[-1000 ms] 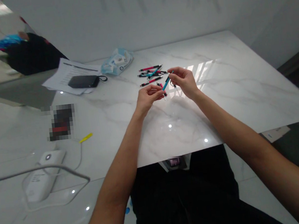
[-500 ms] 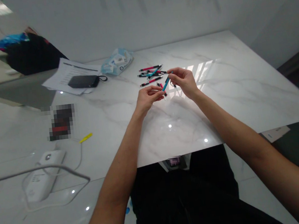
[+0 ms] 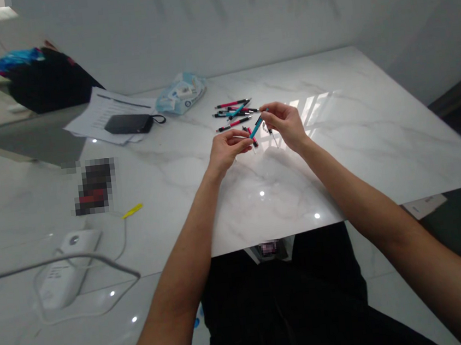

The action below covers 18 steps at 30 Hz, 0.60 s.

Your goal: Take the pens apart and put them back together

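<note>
A blue pen (image 3: 256, 127) is held aslant above the table between my two hands. The fingertips of my left hand (image 3: 230, 149) pinch its lower end, and my right hand (image 3: 285, 121) pinches the upper end. Just behind my hands lies a loose group of pens, among them a red and black pen (image 3: 234, 124) and another blue pen (image 3: 239, 109). Small pen parts, one a red piece (image 3: 253, 137), rest on the table beneath the held pen, partly hidden by it and my fingers.
On the marble table (image 3: 375, 135) are a light blue packet (image 3: 181, 93), papers (image 3: 100, 112) with a black case (image 3: 130, 124), a blurred dark object (image 3: 95, 185), a yellow tag (image 3: 132, 211) and a white power strip (image 3: 70, 269) with cables. A wall stands behind.
My right hand has shifted very slightly to the right and up. Both hands keep their grip on the blue pen.
</note>
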Available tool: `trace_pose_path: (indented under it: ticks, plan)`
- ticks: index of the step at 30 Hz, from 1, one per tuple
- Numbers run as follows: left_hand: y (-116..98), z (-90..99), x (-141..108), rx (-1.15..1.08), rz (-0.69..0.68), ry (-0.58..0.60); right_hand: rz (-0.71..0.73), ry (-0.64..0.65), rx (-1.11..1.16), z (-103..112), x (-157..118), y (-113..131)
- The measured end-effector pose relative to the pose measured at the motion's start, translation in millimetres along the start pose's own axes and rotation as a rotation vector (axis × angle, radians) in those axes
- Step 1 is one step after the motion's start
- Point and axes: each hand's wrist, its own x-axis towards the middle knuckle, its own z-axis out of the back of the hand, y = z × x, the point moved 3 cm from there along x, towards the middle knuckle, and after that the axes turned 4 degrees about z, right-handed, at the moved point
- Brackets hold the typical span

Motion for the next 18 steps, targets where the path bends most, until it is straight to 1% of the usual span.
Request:
trace_pose_path:
  ticks: [4,12,15,18]
  plan:
    - [0.0,0.4,0.5,0.002,-0.010,-0.002,0.006,-0.014,0.037,0.3,-0.1,0.8]
    - [1.2,1.4,1.4,0.003,-0.011,0.001,-0.022,-0.015,-0.006,1.0,0.0,-0.6]
    - [1.0,1.5,1.8,0.009,-0.019,0.000,-0.005,-0.006,0.011,1.0,0.2,-1.0]
    - [0.2,1.3,1.1,0.023,-0.020,-0.004,-0.007,-0.025,0.050,0.9,0.2,-1.9]
